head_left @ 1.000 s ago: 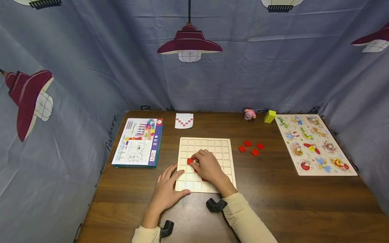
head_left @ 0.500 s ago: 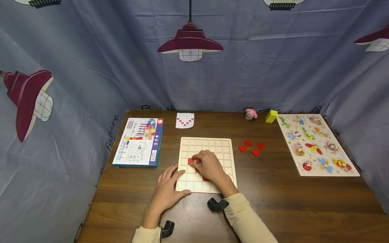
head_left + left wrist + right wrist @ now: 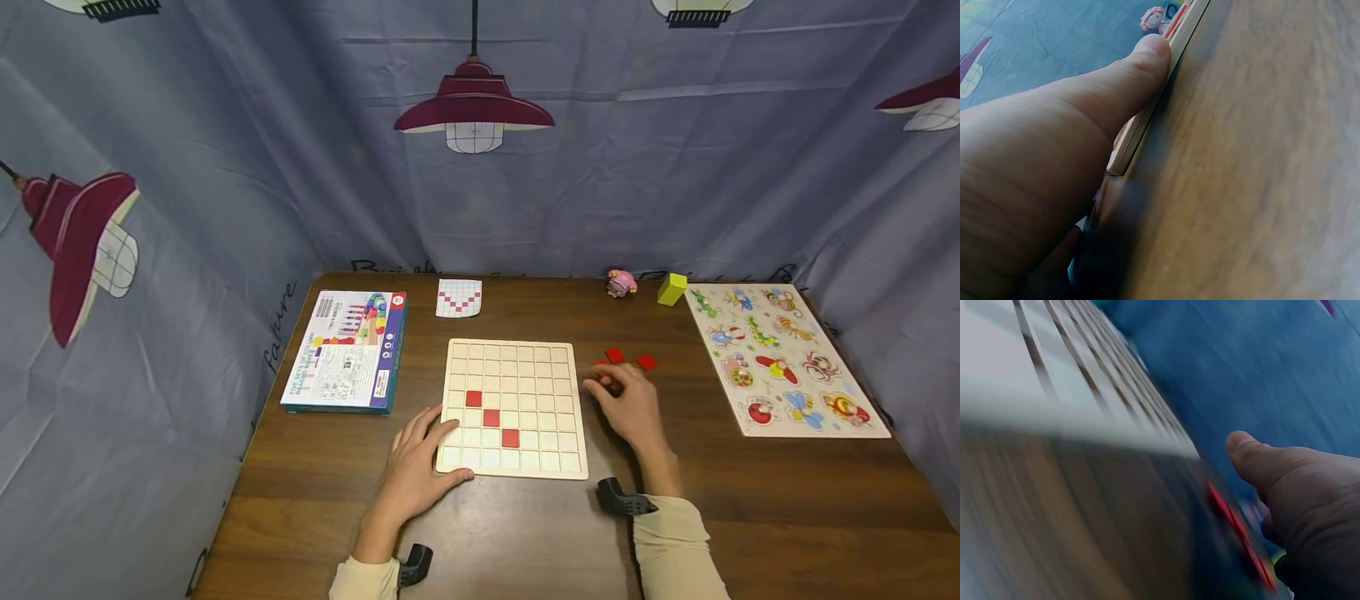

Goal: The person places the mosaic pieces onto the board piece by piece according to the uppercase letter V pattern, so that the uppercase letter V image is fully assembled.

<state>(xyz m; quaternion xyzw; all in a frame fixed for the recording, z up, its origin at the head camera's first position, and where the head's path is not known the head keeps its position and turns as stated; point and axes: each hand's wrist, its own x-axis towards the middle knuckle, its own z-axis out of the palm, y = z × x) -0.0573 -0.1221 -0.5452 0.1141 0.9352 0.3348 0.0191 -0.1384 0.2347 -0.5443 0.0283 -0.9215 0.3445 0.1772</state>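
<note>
A pale wooden grid board [image 3: 525, 375] lies mid-table with three red tiles [image 3: 491, 417] set in a diagonal. My left hand [image 3: 420, 454] rests flat on the board's near-left corner, its thumb [image 3: 1141, 62] against the board's edge [image 3: 1147, 125]. My right hand [image 3: 626, 400] is right of the board, over the loose red tiles [image 3: 615, 356]; two tiles show beyond its fingers and the others are hidden under it. In the blurred right wrist view the thumb [image 3: 1254, 453] is extended above a red tile [image 3: 1235, 531], beside the board [image 3: 1054, 356]. No tile is plainly held.
A colourful box [image 3: 345, 350] lies left of the board and a red-and-white pattern card [image 3: 458, 298] behind it. A pink figure [image 3: 619, 283], a yellow-green block [image 3: 671, 289] and an animal peg puzzle [image 3: 783, 354] are at the right. A blue curtain surrounds the table.
My right hand has left the board and moved right to the loose red tiles, uncovering three red tiles on the grid. The left hand has stayed on the corner.
</note>
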